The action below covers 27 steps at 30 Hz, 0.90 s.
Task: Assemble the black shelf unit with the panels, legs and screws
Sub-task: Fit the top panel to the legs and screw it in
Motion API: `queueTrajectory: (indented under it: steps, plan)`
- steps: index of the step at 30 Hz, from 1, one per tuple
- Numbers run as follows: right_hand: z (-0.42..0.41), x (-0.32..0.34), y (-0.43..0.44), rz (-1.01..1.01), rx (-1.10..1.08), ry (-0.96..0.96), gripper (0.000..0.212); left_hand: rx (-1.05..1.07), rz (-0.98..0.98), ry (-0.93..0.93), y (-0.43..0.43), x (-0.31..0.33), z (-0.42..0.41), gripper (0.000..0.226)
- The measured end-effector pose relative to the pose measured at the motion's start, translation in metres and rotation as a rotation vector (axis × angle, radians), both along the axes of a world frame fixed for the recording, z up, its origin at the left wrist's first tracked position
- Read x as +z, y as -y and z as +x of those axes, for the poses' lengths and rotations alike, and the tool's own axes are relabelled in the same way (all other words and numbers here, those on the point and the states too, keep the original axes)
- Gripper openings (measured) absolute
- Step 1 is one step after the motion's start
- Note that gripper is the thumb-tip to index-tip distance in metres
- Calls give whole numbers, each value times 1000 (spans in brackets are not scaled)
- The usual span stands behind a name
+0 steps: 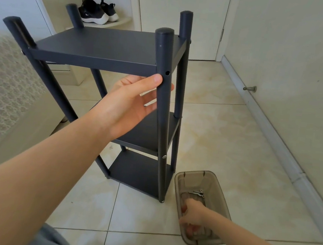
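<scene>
Evidently mid-fastening: the left hand [131, 99] curls round the front leg [163, 122] of the shelf unit [145, 134], which stands on the floor, just beneath 1 empty screw hole [167, 73] (at the corner of the top panel [105, 43]). The right hand [193, 214] reaches into the bin [217, 185], and I cannot tell what its fingers are doing. Next, that hole needs filling squarely.

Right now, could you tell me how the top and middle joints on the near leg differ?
The top joint shows an empty hole; the middle joint has a silver screw head. The top joint sits just above the left hand; the middle joint is below it. Both are on the near leg, at a panel corner.
</scene>
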State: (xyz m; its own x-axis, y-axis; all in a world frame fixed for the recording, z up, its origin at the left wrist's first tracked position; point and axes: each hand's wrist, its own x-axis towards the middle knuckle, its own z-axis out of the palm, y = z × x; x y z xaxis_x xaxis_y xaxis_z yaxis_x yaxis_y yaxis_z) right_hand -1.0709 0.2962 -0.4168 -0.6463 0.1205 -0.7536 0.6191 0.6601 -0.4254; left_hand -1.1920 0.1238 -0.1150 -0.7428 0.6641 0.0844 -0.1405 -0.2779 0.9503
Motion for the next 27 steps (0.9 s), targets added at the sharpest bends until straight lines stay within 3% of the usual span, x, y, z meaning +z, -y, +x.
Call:
queueTrajectory:
  steps: [3,6,12,20,27]
  plan:
    - [-5,4,2,-163,-3,42,26,-6,-7,-10,1,1,1,17]
    - [-8,4,-3,-81,16,-34,9,-5,-4,-7,1,1,0,16]
    - [-11,-9,-26,231,52,-13,22,-17,-1,-22,1,0,0,17]
    - [-7,-45,-21,286,130,69,40,-5,-10,-48,-1,-1,-1,25]
    - [-16,-53,-22,343,154,55,38,-7,-9,-53,-2,-3,-1,32]
